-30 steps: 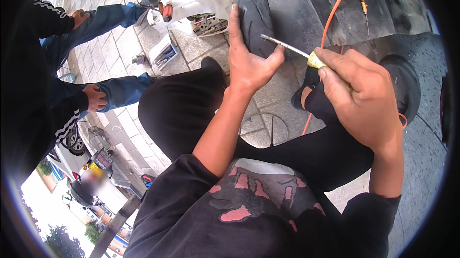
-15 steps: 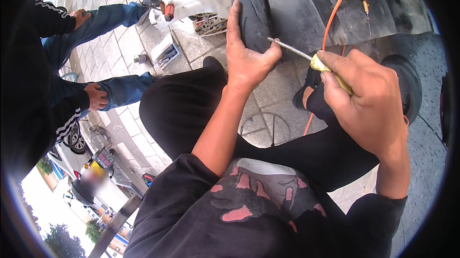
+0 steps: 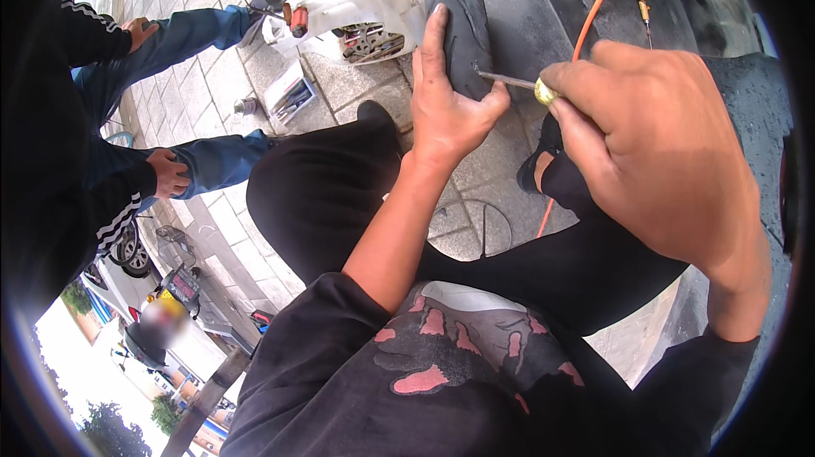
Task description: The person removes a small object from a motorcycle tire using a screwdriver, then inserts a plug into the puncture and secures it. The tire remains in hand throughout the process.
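My left hand [image 3: 446,100] grips a black rubber inner tube [image 3: 458,19] at its folded end, fingers stretched up along it. My right hand [image 3: 654,143] is closed on a thin metal probe tool [image 3: 509,81] with a yellow collar. Its tip touches the rubber just beside my left thumb. Both hands work above my black-trousered knees, over a paved floor.
A large black tyre [image 3: 747,117] lies at the right with an orange hose [image 3: 594,7] across it. A white plastic tool caddy [image 3: 340,11] and a small open box [image 3: 289,96] sit on the paving. Another person in blue jeans [image 3: 204,32] squats at the left.
My right hand has pushed the probe left and closer, so its tip now meets the tube by my left thumb. My left hand keeps its grip.
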Motion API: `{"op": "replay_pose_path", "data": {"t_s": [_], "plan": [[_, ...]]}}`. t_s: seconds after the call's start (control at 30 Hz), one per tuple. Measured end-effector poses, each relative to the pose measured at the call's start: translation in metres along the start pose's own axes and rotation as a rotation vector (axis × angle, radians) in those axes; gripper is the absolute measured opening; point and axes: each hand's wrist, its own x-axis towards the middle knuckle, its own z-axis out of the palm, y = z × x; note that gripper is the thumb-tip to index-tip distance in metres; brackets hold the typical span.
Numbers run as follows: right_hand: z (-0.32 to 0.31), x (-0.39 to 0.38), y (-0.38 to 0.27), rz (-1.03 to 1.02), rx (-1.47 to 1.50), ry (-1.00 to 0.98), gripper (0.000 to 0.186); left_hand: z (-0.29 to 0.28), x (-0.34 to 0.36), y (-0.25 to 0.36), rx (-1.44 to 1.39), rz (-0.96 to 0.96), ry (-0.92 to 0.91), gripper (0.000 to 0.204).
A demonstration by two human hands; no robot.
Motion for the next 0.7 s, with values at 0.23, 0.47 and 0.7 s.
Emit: {"op": "replay_pose_path", "data": {"t_s": [0.23, 0.47, 0.7], "plan": [[-0.016, 0.019, 0.068, 0.036, 0.318, 0.487, 0.028, -0.001, -0.004, -0.002, 0.04, 0.045, -0.004, 0.117], [0.032, -0.024, 0.016, 0.169, 0.404, 0.274, 0.024, -0.006, 0.002, 0.001, -0.022, -0.107, -0.017, 0.117], [0.035, -0.034, 0.009, 0.221, 0.415, 0.223, 0.024, -0.004, 0.002, 0.001, -0.007, -0.112, -0.007, 0.115]]}}
